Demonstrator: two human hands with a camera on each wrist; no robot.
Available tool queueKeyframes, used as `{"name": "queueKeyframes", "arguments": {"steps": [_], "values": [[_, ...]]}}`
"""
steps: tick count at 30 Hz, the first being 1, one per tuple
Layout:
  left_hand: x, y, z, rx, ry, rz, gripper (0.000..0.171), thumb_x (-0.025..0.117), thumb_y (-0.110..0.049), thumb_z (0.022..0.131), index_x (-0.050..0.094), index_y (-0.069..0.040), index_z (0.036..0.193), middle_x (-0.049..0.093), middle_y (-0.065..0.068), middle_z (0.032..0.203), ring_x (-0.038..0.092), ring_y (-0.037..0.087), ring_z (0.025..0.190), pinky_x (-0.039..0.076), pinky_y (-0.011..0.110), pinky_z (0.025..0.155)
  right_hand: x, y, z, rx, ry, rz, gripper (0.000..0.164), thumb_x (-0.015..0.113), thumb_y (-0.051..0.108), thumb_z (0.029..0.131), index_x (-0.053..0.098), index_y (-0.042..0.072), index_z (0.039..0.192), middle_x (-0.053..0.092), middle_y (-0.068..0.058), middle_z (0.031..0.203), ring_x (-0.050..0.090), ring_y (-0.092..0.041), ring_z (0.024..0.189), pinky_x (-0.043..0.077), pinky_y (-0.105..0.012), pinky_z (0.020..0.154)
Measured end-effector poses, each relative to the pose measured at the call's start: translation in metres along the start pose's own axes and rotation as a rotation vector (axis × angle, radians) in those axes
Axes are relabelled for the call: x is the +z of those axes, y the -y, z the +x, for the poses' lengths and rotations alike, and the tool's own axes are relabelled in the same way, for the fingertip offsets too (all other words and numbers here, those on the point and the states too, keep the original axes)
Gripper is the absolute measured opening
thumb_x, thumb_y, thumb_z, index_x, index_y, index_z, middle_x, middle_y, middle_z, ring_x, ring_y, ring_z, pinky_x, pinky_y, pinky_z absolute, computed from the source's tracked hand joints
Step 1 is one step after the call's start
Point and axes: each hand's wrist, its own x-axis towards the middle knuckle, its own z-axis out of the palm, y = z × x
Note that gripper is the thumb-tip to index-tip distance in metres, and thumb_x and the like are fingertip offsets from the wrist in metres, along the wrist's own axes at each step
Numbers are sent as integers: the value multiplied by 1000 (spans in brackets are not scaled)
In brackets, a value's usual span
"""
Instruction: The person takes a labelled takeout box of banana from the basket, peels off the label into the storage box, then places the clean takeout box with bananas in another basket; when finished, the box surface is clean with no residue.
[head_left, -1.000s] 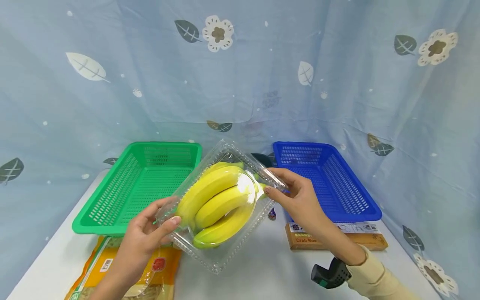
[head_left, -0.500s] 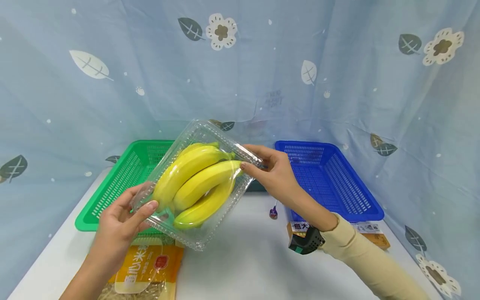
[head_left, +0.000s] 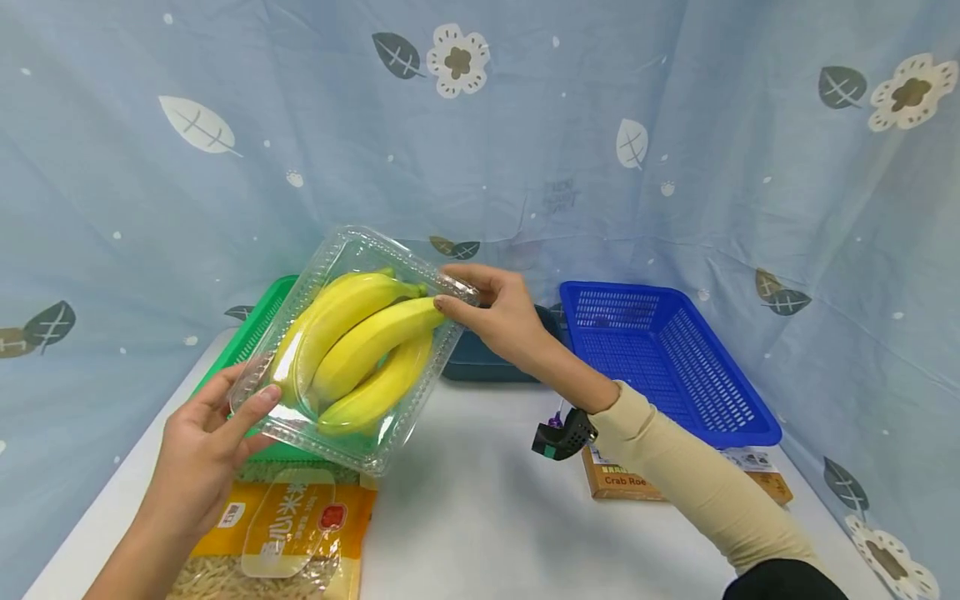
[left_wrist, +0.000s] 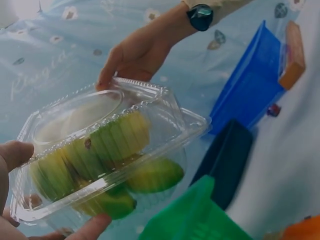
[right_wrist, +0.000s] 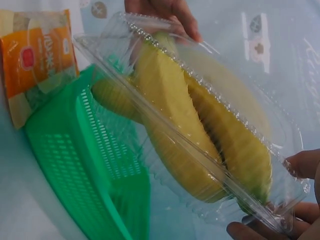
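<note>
A clear plastic clamshell box [head_left: 408, 408] with several yellow bananas [head_left: 367, 350] inside is held up, tilted, in the head view. My left hand [head_left: 198, 450] grips its lower left corner, thumb on the lid. The upper right corner is pinched by my right hand [head_left: 498, 321], its thumb on top and fingers behind. Behind the box, the green basket [head_left: 251, 337] is mostly covered. In the left wrist view the bananas [left_wrist: 95, 155] show greenish ends through the closed box. The right wrist view has the green basket [right_wrist: 65, 150] below the box.
A blue basket [head_left: 750, 417] stands at the back right, a crab roe box [head_left: 626, 483] before it. A dark teal bin [head_left: 487, 362] sits at the back middle. An orange food bag [head_left: 300, 533] lies front left. A small purple-wrapped lollipop [head_left: 556, 420] is partly hidden by the right wrist device.
Both hands have carried the clamshell box of bananas left and upward, from the middle to over the green basket. The dark teal bin has come into view behind it.
</note>
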Motion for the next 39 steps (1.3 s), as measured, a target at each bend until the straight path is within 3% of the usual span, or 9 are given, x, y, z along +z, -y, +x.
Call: {"name": "queueKeyframes", "arguments": {"steps": [6,10,15,17,22,27,33,36,39], "values": [[-7,3,5,11,14,-76,45,58,-2,100,51,-15,143,46,3,133,60,11,100,58,27,73,4,-9,22,-24,38,-56,44,71,17,95,62,6,136,61,-8,137,60,-17,121,52,-29,95],[-10,4,10,28,22,-140,47,58,2,99,51,-14,143,45,4,129,63,10,93,59,27,72,8,-12,38,4,66,-48,45,72,17,95,61,4,136,60,-8,137,66,-20,113,55,-29,88],[-15,3,15,16,-7,-123,50,60,-3,100,47,-14,147,41,0,133,63,8,99,59,28,73,20,-13,55,36,76,-33,43,73,16,94,63,4,134,61,-10,135,66,-20,112,54,-27,87],[-18,3,17,5,-7,-100,52,60,-6,100,44,-15,150,34,4,146,62,6,104,58,28,76,24,-15,60,46,79,-55,43,73,17,94,63,4,134,61,-11,135,65,-21,113,54,-27,87],[-27,3,23,-16,-14,-76,56,60,-10,101,39,-16,153,37,5,144,61,4,107,58,29,78,35,-20,75,56,108,-236,44,70,26,96,63,7,135,62,-10,134,65,-23,111,54,-26,83],[-33,5,34,-59,-14,-113,65,60,-11,101,29,-14,158,44,-3,129,62,4,105,59,32,77,46,-32,86,55,144,-418,44,66,32,99,62,8,136,61,-8,136,64,-22,112,53,-26,87],[-37,11,44,-136,-22,-109,72,60,-16,102,19,-14,161,44,-4,129,62,3,102,59,33,77,56,-50,97,-12,158,-580,39,65,34,99,68,10,129,67,-6,127,63,-18,113,51,-29,91],[-38,15,49,-188,-20,-96,74,59,-20,102,16,-15,161,37,3,142,53,14,116,58,34,81,61,-57,102,-25,146,-604,36,66,34,98,70,10,126,69,-5,123,65,-16,108,53,-29,87],[-38,17,56,-239,-17,-58,77,59,-25,102,10,-15,162,17,13,158,34,34,134,57,34,85,66,-66,109,-11,151,-615,36,67,34,98,71,11,125,70,-4,122,65,-14,105,53,-27,84]]}}
